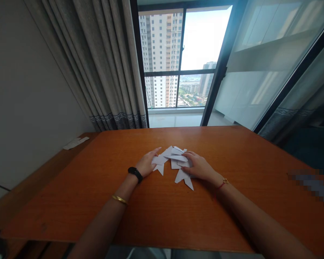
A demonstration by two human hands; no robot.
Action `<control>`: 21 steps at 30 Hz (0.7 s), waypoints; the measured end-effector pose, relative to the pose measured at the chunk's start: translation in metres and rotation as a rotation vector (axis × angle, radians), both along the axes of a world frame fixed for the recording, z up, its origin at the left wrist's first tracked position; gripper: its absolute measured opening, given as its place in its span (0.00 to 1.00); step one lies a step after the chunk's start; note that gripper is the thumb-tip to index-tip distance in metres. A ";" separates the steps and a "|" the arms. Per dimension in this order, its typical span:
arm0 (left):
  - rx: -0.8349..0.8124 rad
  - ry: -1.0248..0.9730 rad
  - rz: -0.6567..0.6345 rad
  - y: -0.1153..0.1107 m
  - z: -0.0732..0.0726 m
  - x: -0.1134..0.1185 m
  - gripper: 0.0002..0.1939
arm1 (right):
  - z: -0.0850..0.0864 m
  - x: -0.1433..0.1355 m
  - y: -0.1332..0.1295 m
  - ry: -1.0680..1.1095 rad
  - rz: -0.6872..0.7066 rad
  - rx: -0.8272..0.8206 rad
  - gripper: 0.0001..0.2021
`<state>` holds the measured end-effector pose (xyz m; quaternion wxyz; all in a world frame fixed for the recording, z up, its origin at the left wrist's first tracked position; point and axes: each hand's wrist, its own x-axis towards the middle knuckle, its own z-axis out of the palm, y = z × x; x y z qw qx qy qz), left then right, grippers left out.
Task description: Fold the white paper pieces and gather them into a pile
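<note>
Both hands on the paper. My left hand point(146, 163) is at the left edge of a loose pile of flat white paper pieces with straight edges and sharp corners point(175, 158); my right hand point(198, 166) is at its right edge. So the pile sits between my two grips, nearer the right one, where the overlap is thickest.

Left grip: thumb and fingers apart, moderately wide, white paper running in between them. Can't tell if I'm pinching it or just resting against it. One pointed white paper piece point(161, 169) sticks out just beside the thumb, on my side.

Right grip: fingers curled over the pile's right edge, thumb lower down, paper in the gap. Contact looks certain; clamping force, can't tell. Forked white paper points point(182, 175) poke out toward me, just below that thumb.

Pile lies on a reddish-brown wooden table point(118, 219), bare wood directly below both hands. Left wrist carries a black wristband point(135, 174), with a thin gold bangle point(120, 199) further up the arm. Right wrist: red cord bracelet with a gold-coloured charm point(225, 181).

Well left of my left grip: a creased whitish paper strip point(75, 143) by the wall. Beyond both hands: grey curtain point(108, 64) and dark-framed window point(180, 73).
</note>
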<state>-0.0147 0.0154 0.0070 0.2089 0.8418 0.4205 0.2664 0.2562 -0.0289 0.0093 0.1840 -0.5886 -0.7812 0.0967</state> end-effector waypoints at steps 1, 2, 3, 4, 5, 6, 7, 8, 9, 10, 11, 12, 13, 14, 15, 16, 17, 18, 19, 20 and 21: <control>-0.007 -0.008 0.015 0.000 0.000 0.003 0.39 | 0.001 0.002 0.001 -0.017 -0.011 -0.017 0.28; -0.012 -0.013 0.039 0.000 -0.001 0.005 0.37 | 0.002 0.003 0.001 -0.035 -0.022 -0.037 0.27; -0.016 -0.018 0.066 0.000 -0.002 0.007 0.35 | 0.003 0.005 0.001 -0.054 -0.032 -0.060 0.26; -0.019 -0.022 0.088 -0.001 -0.003 0.007 0.32 | 0.005 0.008 0.000 -0.070 -0.040 -0.083 0.26; -0.022 -0.029 0.109 -0.002 -0.004 0.007 0.30 | 0.006 0.010 0.000 -0.080 -0.048 -0.100 0.26; -0.026 -0.042 0.124 -0.004 -0.004 0.005 0.26 | 0.007 0.012 -0.001 -0.085 -0.054 -0.108 0.27; -0.032 -0.060 0.132 -0.005 -0.004 0.004 0.24 | 0.008 0.013 -0.002 -0.084 -0.058 -0.101 0.28; -0.038 -0.083 0.136 -0.006 -0.003 0.003 0.21 | 0.009 0.014 -0.002 -0.078 -0.058 -0.081 0.30; -0.041 -0.108 0.142 -0.007 -0.002 0.001 0.19 | 0.009 0.014 -0.002 -0.065 -0.058 -0.051 0.31; -0.039 -0.132 0.152 -0.007 0.000 0.000 0.17 | 0.010 0.013 -0.003 -0.047 -0.060 -0.014 0.30; -0.036 -0.152 0.166 -0.008 0.001 0.000 0.16 | 0.010 0.012 -0.003 -0.025 -0.064 0.022 0.29; -0.033 -0.168 0.183 -0.008 0.003 -0.001 0.15 | 0.010 0.009 -0.003 0.000 -0.070 0.055 0.26; -0.027 -0.182 0.202 -0.008 0.004 -0.001 0.15 | 0.009 0.007 -0.003 0.024 -0.078 0.082 0.24; -0.022 -0.195 0.218 -0.008 0.005 -0.001 0.15 | 0.008 0.004 -0.003 0.044 -0.086 0.098 0.22; -0.016 -0.209 0.231 -0.008 0.005 -0.001 0.15 | 0.007 0.002 -0.003 0.058 -0.091 0.106 0.20; -0.009 -0.229 0.244 -0.008 0.005 -0.001 0.15 | 0.005 0.001 -0.003 0.066 -0.094 0.108 0.18; -0.004 -0.259 0.259 -0.007 0.005 -0.001 0.15 | 0.003 0.000 -0.003 0.070 -0.095 0.108 0.17; -0.008 -0.312 0.279 -0.006 0.004 -0.001 0.15 | 0.001 -0.001 -0.003 0.074 -0.098 0.110 0.17; -0.029 -0.389 0.297 -0.005 0.003 -0.001 0.15 | -0.001 -0.001 -0.003 0.079 -0.103 0.118 0.16; -0.069 -0.491 0.307 -0.003 0.002 -0.001 0.16 | -0.002 -0.001 -0.002 0.092 -0.111 0.133 0.15; -0.129 -0.604 0.300 -0.002 0.002 0.000 0.17 | -0.003 -0.001 -0.002 0.118 -0.122 0.156 0.15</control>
